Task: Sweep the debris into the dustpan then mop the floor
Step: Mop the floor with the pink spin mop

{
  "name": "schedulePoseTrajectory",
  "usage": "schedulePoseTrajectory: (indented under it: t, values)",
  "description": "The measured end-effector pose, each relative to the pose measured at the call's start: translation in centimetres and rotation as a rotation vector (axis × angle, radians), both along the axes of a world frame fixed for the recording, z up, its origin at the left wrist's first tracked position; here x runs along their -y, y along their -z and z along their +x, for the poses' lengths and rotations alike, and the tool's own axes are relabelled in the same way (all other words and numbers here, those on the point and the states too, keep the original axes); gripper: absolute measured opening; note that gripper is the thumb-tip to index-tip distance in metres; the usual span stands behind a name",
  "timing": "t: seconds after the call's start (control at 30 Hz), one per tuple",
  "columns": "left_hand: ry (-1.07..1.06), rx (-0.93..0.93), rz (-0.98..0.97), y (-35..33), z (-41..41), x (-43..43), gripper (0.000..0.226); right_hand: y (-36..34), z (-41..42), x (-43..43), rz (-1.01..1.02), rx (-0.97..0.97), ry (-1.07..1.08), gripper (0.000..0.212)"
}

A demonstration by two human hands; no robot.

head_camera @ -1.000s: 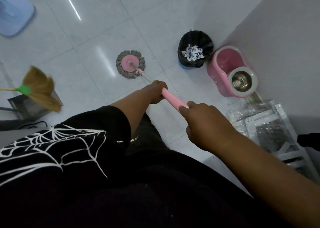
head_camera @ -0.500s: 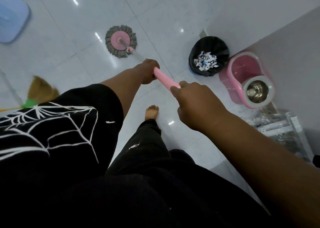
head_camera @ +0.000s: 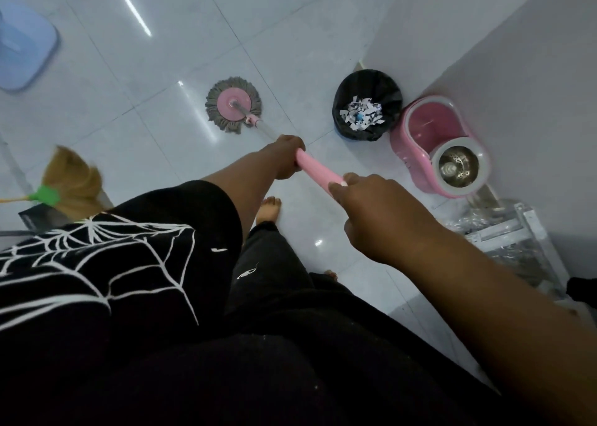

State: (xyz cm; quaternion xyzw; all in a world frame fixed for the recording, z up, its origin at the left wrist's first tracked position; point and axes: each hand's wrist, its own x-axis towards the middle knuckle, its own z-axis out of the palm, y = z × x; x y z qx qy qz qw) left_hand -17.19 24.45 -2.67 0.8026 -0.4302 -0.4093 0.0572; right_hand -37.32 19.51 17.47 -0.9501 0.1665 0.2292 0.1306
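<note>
A round grey mop head (head_camera: 233, 104) with a pink disc lies flat on the white tiled floor (head_camera: 145, 128). Its metal shaft runs down to a pink handle (head_camera: 315, 170). My left hand (head_camera: 288, 157) grips the handle at its lower end, and my right hand (head_camera: 378, 218) grips it higher up, nearer to me. A straw broom (head_camera: 72, 183) with a green collar rests at the left on a dark dustpan (head_camera: 38, 218), which is partly hidden by my sleeve.
A black-lined bin (head_camera: 366, 105) holding paper scraps stands by the wall (head_camera: 484, 37). Beside it is a pink spin-mop bucket (head_camera: 439, 144) with a steel basket. A metal rack (head_camera: 513, 241) lies lower right. A blue stool (head_camera: 22, 47) stands at upper left. My bare foot (head_camera: 268, 209) is under the handle.
The mop head went away from me and to the left, then came back toward the bin. Both hands have stayed on the handle.
</note>
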Motion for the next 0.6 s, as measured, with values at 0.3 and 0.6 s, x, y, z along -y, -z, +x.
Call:
schedulePoseTrajectory:
  t: [0.3,0.6]
  values:
    - [0.097,-0.039,-0.032,-1.5,-16.6,-0.3,0.045,-3.2,-16.1,-1.4,0.001,-0.052,0.049,0.042]
    - [0.169,-0.047,-0.024,-2.5,-19.4,0.5,0.045,-4.2,-18.9,-1.1,-0.022,-0.036,0.053,0.039]
